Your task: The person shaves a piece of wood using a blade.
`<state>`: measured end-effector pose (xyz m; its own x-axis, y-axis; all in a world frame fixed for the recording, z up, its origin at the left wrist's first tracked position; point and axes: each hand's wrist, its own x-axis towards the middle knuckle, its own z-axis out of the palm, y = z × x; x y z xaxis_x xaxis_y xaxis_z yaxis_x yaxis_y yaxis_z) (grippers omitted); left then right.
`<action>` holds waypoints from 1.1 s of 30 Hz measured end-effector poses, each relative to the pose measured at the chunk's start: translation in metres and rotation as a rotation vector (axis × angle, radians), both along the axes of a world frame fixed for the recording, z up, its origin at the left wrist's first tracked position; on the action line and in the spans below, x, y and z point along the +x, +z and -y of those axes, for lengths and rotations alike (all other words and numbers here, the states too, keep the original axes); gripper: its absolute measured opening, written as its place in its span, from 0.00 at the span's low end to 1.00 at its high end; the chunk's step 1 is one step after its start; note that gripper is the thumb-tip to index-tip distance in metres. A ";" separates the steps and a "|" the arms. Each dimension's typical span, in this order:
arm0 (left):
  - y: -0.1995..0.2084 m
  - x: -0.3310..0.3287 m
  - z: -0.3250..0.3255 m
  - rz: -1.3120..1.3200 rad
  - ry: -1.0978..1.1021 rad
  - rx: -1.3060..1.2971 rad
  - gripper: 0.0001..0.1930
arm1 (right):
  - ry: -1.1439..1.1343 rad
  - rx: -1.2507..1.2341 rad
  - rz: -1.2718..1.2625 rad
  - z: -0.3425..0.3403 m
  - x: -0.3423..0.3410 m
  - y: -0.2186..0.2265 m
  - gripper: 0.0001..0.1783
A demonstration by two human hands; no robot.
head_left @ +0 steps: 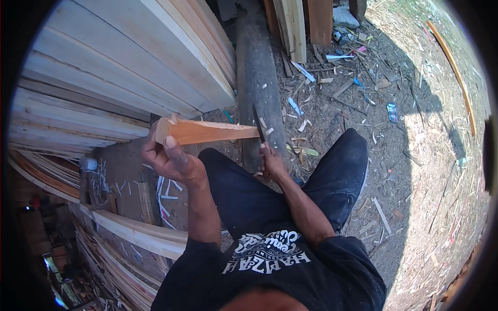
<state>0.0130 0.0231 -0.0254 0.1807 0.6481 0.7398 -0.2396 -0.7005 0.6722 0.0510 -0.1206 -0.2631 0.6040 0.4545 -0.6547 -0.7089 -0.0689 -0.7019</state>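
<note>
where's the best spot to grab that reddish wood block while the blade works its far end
Grip the wood block at its near, thick end, coming from the left, as the left hand does now. The block lies roughly level and tapers toward the blade held by the right hand, so the blunt end gives the fingers broad faces and likely keeps them clear of the cutting end.

Hard daylight floods the scene, bleaching the chip-strewn ground [441,171] at the right almost white. A sharp-edged shadow covers the middle, where detail stays crisp. The stacked pale planks [119,67] glare at upper left (their straight edges bow with the fisheye). A black vignette rings the frame; the lower left corner is dim.
</note>
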 end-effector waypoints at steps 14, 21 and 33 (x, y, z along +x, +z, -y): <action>-0.003 0.085 -0.001 0.074 0.113 0.185 0.20 | 0.160 -0.342 0.745 0.005 0.042 0.016 0.33; -0.009 0.087 -0.024 0.100 0.085 0.076 0.22 | 0.100 -0.068 0.489 -0.011 0.058 0.143 0.35; -0.004 0.097 -0.028 0.042 0.178 0.137 0.22 | 0.175 0.073 0.271 -0.010 0.056 0.137 0.32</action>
